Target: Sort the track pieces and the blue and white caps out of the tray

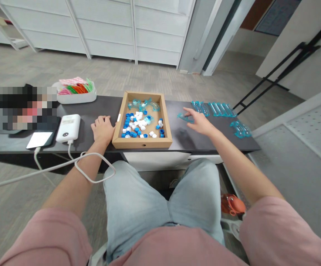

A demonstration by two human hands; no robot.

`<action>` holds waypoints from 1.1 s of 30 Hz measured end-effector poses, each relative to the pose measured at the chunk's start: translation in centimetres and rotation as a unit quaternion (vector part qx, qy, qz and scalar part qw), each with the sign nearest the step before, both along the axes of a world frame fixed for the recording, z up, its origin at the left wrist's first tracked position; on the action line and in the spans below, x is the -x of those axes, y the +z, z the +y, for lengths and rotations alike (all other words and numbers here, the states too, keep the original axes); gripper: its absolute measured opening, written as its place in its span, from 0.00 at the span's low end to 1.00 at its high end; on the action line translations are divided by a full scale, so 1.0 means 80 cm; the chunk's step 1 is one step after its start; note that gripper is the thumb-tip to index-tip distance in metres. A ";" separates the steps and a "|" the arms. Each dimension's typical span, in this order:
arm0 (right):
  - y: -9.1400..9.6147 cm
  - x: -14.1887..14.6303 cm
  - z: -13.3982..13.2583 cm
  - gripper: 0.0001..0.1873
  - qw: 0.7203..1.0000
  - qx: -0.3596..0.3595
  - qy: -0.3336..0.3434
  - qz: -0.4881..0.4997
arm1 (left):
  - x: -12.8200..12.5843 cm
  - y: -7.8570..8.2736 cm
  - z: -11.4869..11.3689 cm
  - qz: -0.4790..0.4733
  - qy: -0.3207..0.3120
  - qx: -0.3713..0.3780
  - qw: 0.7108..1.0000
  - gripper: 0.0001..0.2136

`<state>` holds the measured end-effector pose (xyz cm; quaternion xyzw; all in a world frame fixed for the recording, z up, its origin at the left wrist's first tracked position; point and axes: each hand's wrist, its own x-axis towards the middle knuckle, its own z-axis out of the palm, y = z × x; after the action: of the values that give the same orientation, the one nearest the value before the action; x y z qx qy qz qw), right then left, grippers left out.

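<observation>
A shallow cardboard tray [116, 129] stands on the dark table [94, 111], holding several small blue and white blocks [137, 125] and clear teal plastic pieces [146, 104] at its far end. My left hand [102, 128] rests on the table against the tray's left side, fingers curled loosely, holding nothing. My right hand [198, 120] reaches to the right of the tray with fingers spread, its fingertips touching a clear teal piece [183, 117] lying on the table.
More clear teal track pieces [217, 109] lie in a row at the far right, with a curved one [240, 129] nearer the edge. A white power bank [68, 127] with cable, a phone [40, 139] and a white bin of colored items [75, 90] sit to the left.
</observation>
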<state>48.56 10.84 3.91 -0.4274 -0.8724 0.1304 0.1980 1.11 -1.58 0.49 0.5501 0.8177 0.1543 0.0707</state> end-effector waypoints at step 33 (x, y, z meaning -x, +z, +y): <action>-0.054 -0.238 -0.075 0.29 0.940 -0.011 -0.302 -0.158 | 0.036 -0.031 0.015 0.072 0.040 0.061 0.995 0.52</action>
<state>67.63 4.81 -0.44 -0.6835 -0.7240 -0.0143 0.0919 -1.77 -0.36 -2.03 0.5210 0.8500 0.0674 0.0388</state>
